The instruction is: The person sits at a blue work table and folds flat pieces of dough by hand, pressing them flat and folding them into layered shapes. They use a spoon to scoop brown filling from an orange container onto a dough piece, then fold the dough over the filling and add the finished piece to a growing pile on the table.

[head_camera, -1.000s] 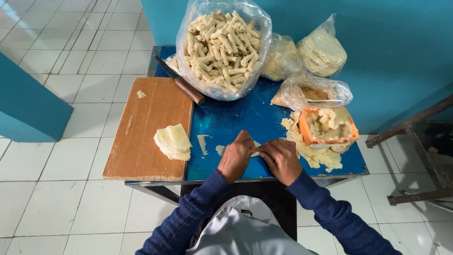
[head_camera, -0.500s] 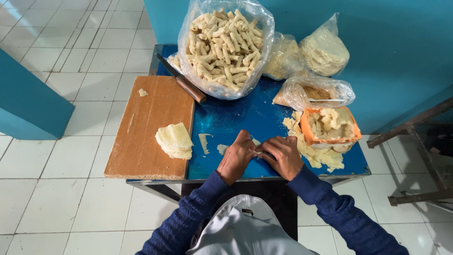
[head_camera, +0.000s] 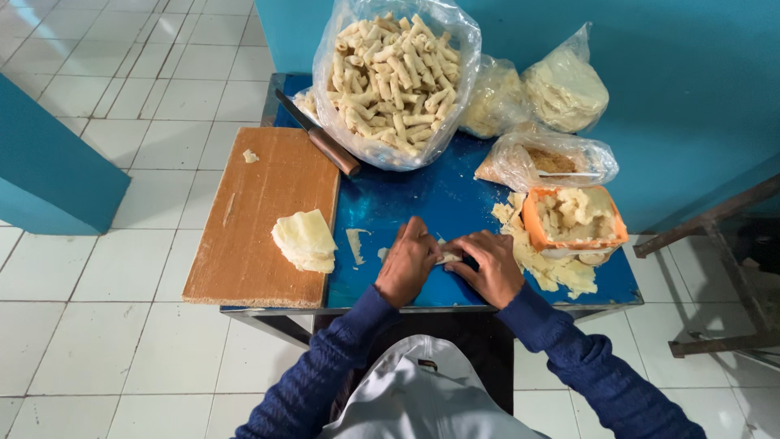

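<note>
My left hand (head_camera: 409, 262) and my right hand (head_camera: 490, 264) meet over a small pale dough roll (head_camera: 448, 256) on the blue table (head_camera: 406, 195), fingers curled around it from both sides. Most of the roll is hidden under the fingers. A stack of thin pale wrapper sheets (head_camera: 304, 241) lies to the left, half on the wooden cutting board (head_camera: 252, 219). To the right stands an orange tub of pale filling (head_camera: 574, 219).
A big clear bag of finished rolls (head_camera: 392, 75) stands at the back, with a brown-handled knife (head_camera: 321, 138) leaning beside it. Smaller bags (head_camera: 561, 85) sit at the back right. Loose wrapper scraps (head_camera: 552, 268) lie by the tub. A blue wall rises behind; white tiled floor lies left.
Both hands stay together over the roll with small finger shifts. The view has drifted slightly.
</note>
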